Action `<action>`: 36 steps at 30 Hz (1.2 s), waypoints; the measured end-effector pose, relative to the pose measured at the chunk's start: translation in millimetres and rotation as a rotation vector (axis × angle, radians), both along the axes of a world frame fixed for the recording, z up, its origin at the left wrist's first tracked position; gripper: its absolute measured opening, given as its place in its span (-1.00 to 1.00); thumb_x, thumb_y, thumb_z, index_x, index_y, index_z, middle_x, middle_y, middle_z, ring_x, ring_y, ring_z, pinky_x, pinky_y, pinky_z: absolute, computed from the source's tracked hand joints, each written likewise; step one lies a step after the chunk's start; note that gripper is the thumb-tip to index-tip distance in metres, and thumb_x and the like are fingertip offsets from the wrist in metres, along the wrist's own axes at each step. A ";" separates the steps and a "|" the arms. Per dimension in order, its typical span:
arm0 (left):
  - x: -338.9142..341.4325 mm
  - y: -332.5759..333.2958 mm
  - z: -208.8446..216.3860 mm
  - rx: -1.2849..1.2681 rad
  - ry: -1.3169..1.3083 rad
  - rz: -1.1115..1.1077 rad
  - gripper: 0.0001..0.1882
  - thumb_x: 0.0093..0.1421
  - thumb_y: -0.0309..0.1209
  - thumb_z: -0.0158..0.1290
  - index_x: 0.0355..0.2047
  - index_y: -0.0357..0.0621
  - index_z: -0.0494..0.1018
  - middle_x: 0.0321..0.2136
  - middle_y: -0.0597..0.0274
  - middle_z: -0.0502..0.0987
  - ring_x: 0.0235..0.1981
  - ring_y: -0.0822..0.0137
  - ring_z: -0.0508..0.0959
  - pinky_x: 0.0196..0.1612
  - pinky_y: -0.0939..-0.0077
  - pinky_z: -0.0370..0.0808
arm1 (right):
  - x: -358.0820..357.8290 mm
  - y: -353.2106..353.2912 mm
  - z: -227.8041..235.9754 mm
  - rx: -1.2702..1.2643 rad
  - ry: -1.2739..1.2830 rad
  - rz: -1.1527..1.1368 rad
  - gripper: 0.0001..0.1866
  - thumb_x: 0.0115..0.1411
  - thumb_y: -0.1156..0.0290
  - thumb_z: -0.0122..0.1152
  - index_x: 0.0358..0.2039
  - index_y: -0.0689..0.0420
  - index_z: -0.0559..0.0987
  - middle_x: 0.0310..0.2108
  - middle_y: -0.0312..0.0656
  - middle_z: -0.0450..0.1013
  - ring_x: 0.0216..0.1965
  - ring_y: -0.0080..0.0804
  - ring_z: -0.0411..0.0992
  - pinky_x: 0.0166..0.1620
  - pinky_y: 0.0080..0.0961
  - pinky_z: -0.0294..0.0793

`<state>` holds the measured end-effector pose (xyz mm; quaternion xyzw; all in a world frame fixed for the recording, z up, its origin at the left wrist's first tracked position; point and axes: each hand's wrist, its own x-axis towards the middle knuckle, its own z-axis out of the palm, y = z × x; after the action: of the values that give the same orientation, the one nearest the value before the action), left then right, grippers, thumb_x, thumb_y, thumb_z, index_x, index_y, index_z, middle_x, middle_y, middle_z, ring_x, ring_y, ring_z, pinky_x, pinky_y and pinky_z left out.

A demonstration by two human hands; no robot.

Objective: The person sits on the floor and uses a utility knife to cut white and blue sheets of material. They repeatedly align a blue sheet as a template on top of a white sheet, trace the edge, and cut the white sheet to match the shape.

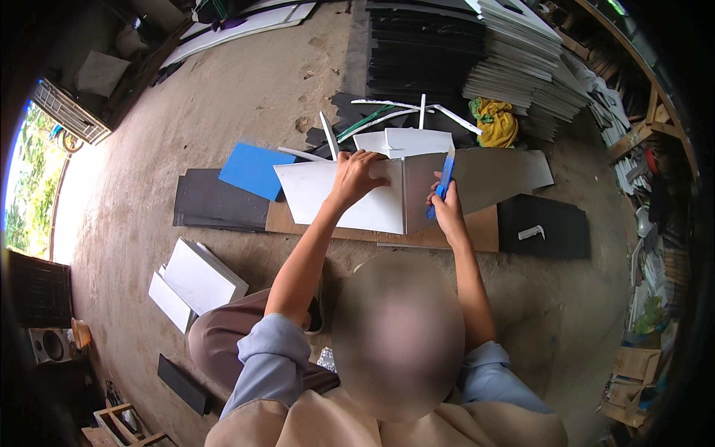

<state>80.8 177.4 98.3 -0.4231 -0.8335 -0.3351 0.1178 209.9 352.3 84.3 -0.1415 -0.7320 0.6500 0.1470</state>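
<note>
My left hand [357,179] has its fingers curled over the far edge of a white sheet [320,197], with the palm side above its face. In my right hand [445,205] is a blue utility knife [446,177], its blade out and pointing away from me. Close behind the knife stretches a greyish, shaded sheet [491,179], meeting the white one along an upright seam. Smaller white pieces [417,141] stand just beyond. Beneath everything lies a brown board [477,227]. The lower ends of my left fingers are partly hidden behind the sheet.
A blue panel [252,171] and dark sheets [216,197] lie left; a black sheet [558,223] with a small white tool [532,232] lies right. Beyond are white strips [456,119], a yellow cloth [495,124] and stacked sheets [514,59]. White blocks [197,276] sit near my knee.
</note>
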 end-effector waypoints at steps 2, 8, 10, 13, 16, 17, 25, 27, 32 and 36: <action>3.3 -3.2 12.6 0.014 0.016 -0.006 -0.55 -0.28 -0.25 0.23 -0.30 -0.03 0.44 -0.51 0.29 0.45 -0.37 0.37 0.40 -0.20 0.37 0.09 | 6.4 0.5 10.0 -0.057 0.034 -0.008 -0.56 0.05 0.68 -0.25 0.00 0.19 0.16 -0.36 -0.26 0.19 -0.45 -0.58 0.27 -0.35 -0.61 0.34; 6.3 -6.3 66.0 -0.023 0.160 -0.009 -0.63 -0.25 -0.30 0.22 -0.36 0.03 0.43 -0.46 0.43 0.45 -0.33 0.41 0.39 -0.19 0.32 0.08 | -1.5 4.5 12.8 -0.042 0.028 -0.041 -0.55 0.09 0.65 -0.23 0.03 0.12 0.14 -0.37 -0.28 0.20 -0.46 -0.58 0.27 -0.35 -0.60 0.33; 3.7 -10.1 70.0 0.067 0.156 0.039 -0.62 -0.26 -0.31 0.22 -0.36 0.03 0.41 -0.46 0.43 0.44 -0.32 0.42 0.39 -0.20 0.32 0.09 | -13.9 2.4 16.0 0.002 0.068 -0.045 -0.58 0.11 0.62 -0.23 0.02 0.11 0.14 -0.38 -0.28 0.21 -0.46 -0.59 0.28 -0.38 -0.61 0.34; -0.2 -19.0 61.8 -0.046 0.237 0.103 -0.62 -0.26 -0.32 0.23 -0.36 0.03 0.39 -0.45 0.43 0.43 -0.31 0.42 0.38 -0.20 0.31 0.09 | -39.9 4.3 10.1 0.096 0.092 -0.076 -0.64 0.14 0.58 -0.24 -0.01 0.11 0.15 -0.38 -0.28 0.23 -0.44 -0.60 0.29 -0.43 -0.62 0.36; -8.4 -33.7 38.0 -0.153 0.235 0.128 -0.61 -0.26 -0.31 0.21 -0.34 0.04 0.39 -0.42 0.42 0.41 -0.27 0.40 0.36 -0.19 0.22 0.09 | -56.1 -3.6 -1.9 0.063 -0.005 -0.062 -0.67 0.18 0.52 -0.26 -0.02 0.09 0.11 -0.42 -0.25 0.30 -0.46 -0.55 0.35 -0.51 -0.60 0.37; -9.5 -38.2 28.2 -0.165 0.219 0.152 -0.61 -0.25 -0.31 0.21 -0.34 0.04 0.38 -0.43 0.43 0.41 -0.27 0.41 0.36 -0.19 0.22 0.10 | -56.5 -9.7 -6.3 0.052 -0.049 -0.024 -0.66 0.18 0.51 -0.25 -0.01 0.08 0.09 -0.43 -0.24 0.31 -0.48 -0.53 0.37 -0.51 -0.59 0.37; 10.0 -38.0 -40.2 -0.191 0.169 0.292 -0.62 -0.25 -0.36 0.19 -0.35 0.06 0.34 -0.46 0.44 0.36 -0.28 0.40 0.35 -0.24 0.18 0.14 | -49.3 -27.9 -65.6 0.036 -0.177 -0.047 -0.57 0.19 0.43 -0.22 0.08 0.04 0.01 -0.63 -0.21 0.35 -0.75 -0.43 0.32 -0.67 -0.54 0.33; 10.4 -40.5 -47.0 -0.207 0.155 0.301 -0.61 -0.25 -0.38 0.19 -0.34 0.03 0.34 -0.44 0.44 0.37 -0.27 0.39 0.36 -0.23 0.18 0.14 | -43.1 -36.6 -77.3 0.119 -0.188 -0.047 -0.55 0.17 0.45 -0.21 0.08 0.13 0.00 -0.62 -0.18 0.33 -0.72 -0.34 0.31 -0.63 -0.48 0.33; 26.1 -22.7 -50.2 -0.326 0.062 0.335 -0.66 -0.10 -0.18 0.11 -0.33 0.01 0.35 -0.40 0.43 0.40 -0.24 0.39 0.36 -0.17 0.07 0.13 | -11.2 -33.8 -114.3 0.480 -0.151 0.012 -0.54 0.11 0.56 -0.20 0.03 0.38 0.03 -0.43 -0.08 0.29 -0.48 -0.26 0.31 -0.40 -0.40 0.33; 20.7 -36.7 -57.9 -0.390 0.065 0.272 -0.66 0.01 -0.03 -0.04 -0.31 0.06 0.38 -0.40 0.42 0.44 -0.28 0.38 0.41 -0.17 0.03 0.13 | 2.6 -66.3 -99.4 0.618 -0.127 -0.024 -0.60 0.17 0.47 -0.17 -0.01 0.37 0.12 -0.47 -0.05 0.33 -0.54 -0.31 0.35 -0.50 -0.47 0.35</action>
<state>101.5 140.8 40.3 -0.3321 -0.9276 -0.1351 0.1046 212.5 286.0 -15.2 -0.1392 -0.9008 0.3849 0.1449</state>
